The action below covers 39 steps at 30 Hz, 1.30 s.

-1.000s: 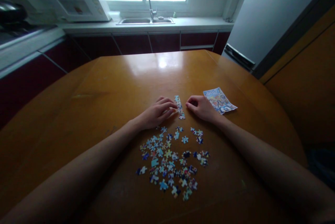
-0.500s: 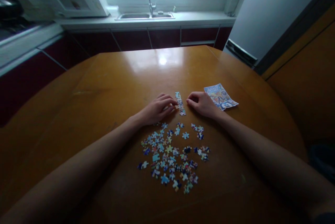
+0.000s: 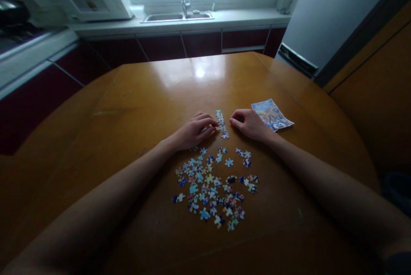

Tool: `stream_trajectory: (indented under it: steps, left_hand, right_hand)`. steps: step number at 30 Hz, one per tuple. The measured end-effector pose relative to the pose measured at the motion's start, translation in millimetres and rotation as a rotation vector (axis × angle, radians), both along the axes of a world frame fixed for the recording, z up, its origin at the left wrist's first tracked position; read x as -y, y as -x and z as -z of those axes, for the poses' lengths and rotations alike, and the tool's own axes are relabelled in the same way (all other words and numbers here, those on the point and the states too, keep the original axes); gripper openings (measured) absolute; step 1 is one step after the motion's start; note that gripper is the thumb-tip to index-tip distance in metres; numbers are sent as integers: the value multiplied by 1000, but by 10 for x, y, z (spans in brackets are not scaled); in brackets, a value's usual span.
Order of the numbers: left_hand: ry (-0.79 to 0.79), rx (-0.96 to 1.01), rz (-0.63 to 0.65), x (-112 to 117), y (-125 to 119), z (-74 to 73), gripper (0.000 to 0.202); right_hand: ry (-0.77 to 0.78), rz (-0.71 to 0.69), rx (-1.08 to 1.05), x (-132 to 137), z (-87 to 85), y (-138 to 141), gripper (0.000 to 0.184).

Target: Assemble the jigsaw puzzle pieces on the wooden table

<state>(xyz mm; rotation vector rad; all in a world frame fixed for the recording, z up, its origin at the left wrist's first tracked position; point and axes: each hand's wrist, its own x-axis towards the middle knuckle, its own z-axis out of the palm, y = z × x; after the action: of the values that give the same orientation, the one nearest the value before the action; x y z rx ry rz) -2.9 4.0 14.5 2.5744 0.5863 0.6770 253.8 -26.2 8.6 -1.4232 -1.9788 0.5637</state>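
Observation:
A narrow strip of joined puzzle pieces (image 3: 222, 124) lies on the table between my hands. My left hand (image 3: 197, 130) rests on the table left of it, fingers loosely bent and thumb a little apart. Its fingertips reach the strip's left edge; whether they touch it is hard to tell. Right of the strip, my right hand (image 3: 248, 123) is curled, thumb against the index finger; anything inside is hidden. Nearer to me spreads a pile of loose puzzle pieces (image 3: 209, 178), some light blue, others dark blue or multicoloured.
A printed picture sheet (image 3: 272, 114) lies beside my right hand, partly behind it. The brown wooden table (image 3: 154, 91) has a wide, angled far edge. Beyond it are a counter with a sink (image 3: 165, 17), a white microwave (image 3: 93, 1) and a grey fridge (image 3: 340, 13).
The view has shifted slightly, so the table items sit a bit higher in the picture. Both hands keep nearly the same pose beside the strip.

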Motion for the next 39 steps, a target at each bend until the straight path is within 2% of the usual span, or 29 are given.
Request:
stream_trajectory:
  steps: [39]
  left_hand:
    - [16, 4, 21, -26, -3, 22, 21]
  right_hand:
    - [0, -9, -12, -16, 12, 5, 16]
